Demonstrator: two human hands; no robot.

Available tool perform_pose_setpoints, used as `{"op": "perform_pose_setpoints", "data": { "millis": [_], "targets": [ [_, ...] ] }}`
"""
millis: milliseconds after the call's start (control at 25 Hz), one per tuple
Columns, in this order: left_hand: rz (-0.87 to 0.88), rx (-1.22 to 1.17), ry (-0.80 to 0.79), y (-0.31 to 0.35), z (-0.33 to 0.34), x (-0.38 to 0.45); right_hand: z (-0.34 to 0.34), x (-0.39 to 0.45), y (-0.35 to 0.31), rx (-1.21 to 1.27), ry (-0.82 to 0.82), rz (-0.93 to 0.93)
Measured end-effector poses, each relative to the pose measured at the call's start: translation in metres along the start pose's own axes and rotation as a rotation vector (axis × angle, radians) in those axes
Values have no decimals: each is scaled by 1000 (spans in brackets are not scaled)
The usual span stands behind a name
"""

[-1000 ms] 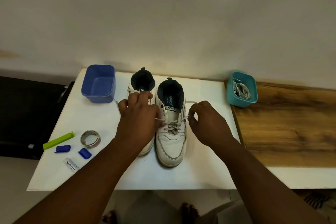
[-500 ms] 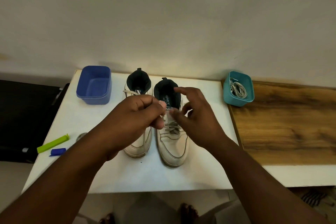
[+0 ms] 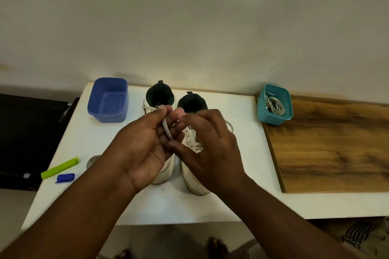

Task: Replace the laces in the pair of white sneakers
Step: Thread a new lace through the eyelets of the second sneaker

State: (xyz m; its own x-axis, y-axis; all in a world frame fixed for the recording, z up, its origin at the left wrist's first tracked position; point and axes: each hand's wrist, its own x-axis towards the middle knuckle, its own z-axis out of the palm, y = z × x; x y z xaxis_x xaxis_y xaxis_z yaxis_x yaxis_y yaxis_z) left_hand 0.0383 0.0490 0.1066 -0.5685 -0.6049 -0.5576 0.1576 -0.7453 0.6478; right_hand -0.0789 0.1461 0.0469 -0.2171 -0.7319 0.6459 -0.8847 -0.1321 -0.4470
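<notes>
White lace (image 3: 167, 130) | left hand (image 3: 143, 145) pinches it | right hand (image 3: 210, 143) fingers loose above sneakers (image 3: 195, 183)

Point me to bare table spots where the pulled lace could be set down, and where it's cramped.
Free: the white table strip in front of the sneaker toes; the patch between the right sneaker and wooden board; the gap between blue tub and green clip. Crowded: front-left corner by the clip, and between both hands over the sneakers.

White sneakers (image 3: 197, 183) with black linings sit on a white table (image 3: 252, 202). Upper left tub (image 3: 108, 101) is blue; the right one (image 3: 274, 105) teal. Clip (image 3: 60, 168) lime green.
</notes>
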Motion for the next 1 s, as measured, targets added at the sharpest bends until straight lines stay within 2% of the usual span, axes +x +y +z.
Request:
{"op": "perform_pose_setpoints", "data": {
  "millis": [80, 200, 320, 400, 480, 520, 560, 600, 640, 680, 760, 800, 880, 1000],
  "targets": [
    [-72, -106, -7, -5, -1, 3, 3, -1, 2, -20, -102, -22],
    [-60, -147, 28, -12, -2, 8, 6, -4, 7, -32, -209, 128],
    [-54, -53, 39, -17, -5, 13, 6, -5, 12, -54, -322, 182],
    [-63, 225, 81, -14, -10, 16, 2, -2, 18, -4, -368, 235],
    [23, 764, 163, -8, -19, 19, -6, 3, 27, 107, -340, 297],
    [179, 1089, 206, -7, -25, 22, -11, 5, 32, 160, -309, 322],
    [408, 1346, 230, -8, -27, 23, -17, 7, 36, 207, -296, 345],
    [615, 1427, 186, -10, -26, 23, -23, 9, 39, 246, -312, 363],
    [715, 1422, 77, -15, -24, 26, -28, 10, 40, 281, -352, 381],
    [742, 1357, -59, -21, -23, 31, -32, 10, 39, 315, -398, 405],
    [698, 1283, -232, -33, -19, 39, -36, 11, 36, 373, -446, 453],
    [681, 1262, -251, -36, -20, 44, -37, 11, 36, 382, -447, 464],
    [692, 1225, -184, -39, -25, 55, -36, 11, 39, 346, -401, 486],
    [673, 1234, -82, -45, -31, 66, -28, 7, 58, 212, -232, 652]
  ]
}}
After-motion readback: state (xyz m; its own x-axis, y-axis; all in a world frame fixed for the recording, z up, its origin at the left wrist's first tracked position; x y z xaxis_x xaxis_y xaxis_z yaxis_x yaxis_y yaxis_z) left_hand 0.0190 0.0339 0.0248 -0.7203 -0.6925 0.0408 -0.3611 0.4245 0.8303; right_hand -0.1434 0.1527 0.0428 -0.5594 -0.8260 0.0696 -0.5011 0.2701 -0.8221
